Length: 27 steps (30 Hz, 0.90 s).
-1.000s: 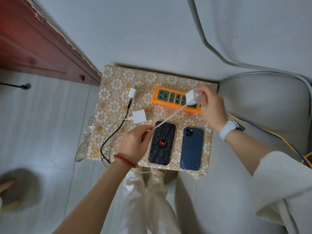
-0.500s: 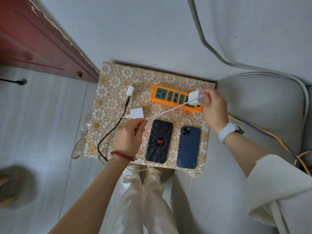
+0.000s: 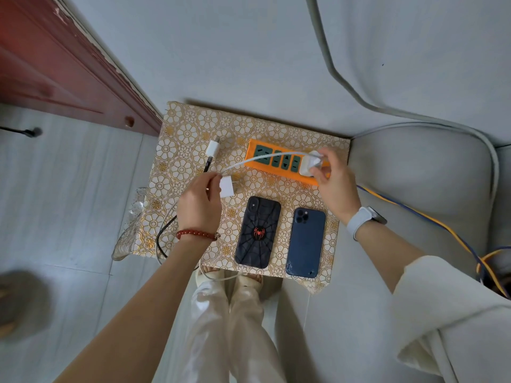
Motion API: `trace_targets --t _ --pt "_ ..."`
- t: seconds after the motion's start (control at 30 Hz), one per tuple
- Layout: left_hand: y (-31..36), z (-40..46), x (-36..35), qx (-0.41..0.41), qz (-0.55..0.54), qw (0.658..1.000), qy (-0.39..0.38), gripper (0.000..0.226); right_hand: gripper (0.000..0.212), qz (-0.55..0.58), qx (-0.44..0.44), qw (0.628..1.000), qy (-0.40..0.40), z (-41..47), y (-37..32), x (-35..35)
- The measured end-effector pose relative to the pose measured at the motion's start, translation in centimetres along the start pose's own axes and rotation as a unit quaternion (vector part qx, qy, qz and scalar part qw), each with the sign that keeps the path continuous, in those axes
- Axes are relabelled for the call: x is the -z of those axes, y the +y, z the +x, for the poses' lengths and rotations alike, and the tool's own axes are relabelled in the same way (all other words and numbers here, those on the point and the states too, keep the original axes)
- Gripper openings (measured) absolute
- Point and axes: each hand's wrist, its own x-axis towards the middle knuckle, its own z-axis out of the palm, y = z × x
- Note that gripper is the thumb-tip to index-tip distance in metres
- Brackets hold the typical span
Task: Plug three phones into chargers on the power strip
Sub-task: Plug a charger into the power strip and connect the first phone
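An orange power strip [image 3: 272,160] with dark sockets lies at the back of a small table. My right hand [image 3: 333,183] grips a white charger [image 3: 310,165] pressed onto the strip's right end. Its white cable [image 3: 249,161] runs left to my left hand [image 3: 199,204], which pinches it. A second white charger [image 3: 226,187] lies by my left fingers. A third white charger [image 3: 212,148] with a black cable [image 3: 163,233] lies further back. Two phones lie face down: one in a black spider-web case [image 3: 258,232], one blue [image 3: 306,241].
The table has a gold floral cloth [image 3: 188,125]. A grey sofa cushion [image 3: 420,172] stands right of it, with blue and orange wires [image 3: 442,225] across it. A red-brown wooden door [image 3: 55,64] is at the left. My legs [image 3: 229,327] are below the table edge.
My right hand has lowered the white charger onto the strip's right end. My left hand has slid left along the cable, from beside the spider-web phone to near the second charger.
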Motion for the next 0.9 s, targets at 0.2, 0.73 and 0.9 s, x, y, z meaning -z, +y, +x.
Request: trace_targets --t 0.2,0.73,0.9 --pt "-0.3 -0.2 0.6 -0.007 -0.011 1.0 -0.006 0.018 0.039 -0.077 -0.047 0.994 -0.062 1.2 0.2 -0.1" --pt "-2.6 -6.9 3.8 0.195 0.002 0.936 -0.291 0.009 0.043 0.022 -0.089 0.993 0.074 -6.4 -1.3 -2.9" --pt "1.5 -5.4 5.9 0.333 -0.296 0.851 -0.277 0.01 0.066 0.2 -0.133 0.917 -0.318 -17.7 -4.8 -5.7"
